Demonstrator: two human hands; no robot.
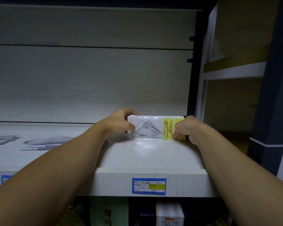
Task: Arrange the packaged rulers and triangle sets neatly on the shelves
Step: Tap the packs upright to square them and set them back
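Head view shows me 2 hands on 1 upright stack of triangle sets (pixel 147 128), standing on its long edge at the back right of the shelf (pixel 147 154), against the back panel (pixel 88 82). I cannot count the packs in the stack; only the front 1 shows, with 2 clear triangles inside and 1 yellow label at its right end. My left hand (pixel 119 123) grips the stack's left end, thumb on the front face and fingers curled over the top. My right hand (pixel 185 129) pinches the right end, thumb over the yellow label. Further left on the shelf I see 2 loose piles of packs (pixel 46 142), lying flat and well apart from the stack; their number I cannot tell. On the shelf's front edge sits 1 blue price tag (pixel 149 186) below the stack, and part of another at the far left.
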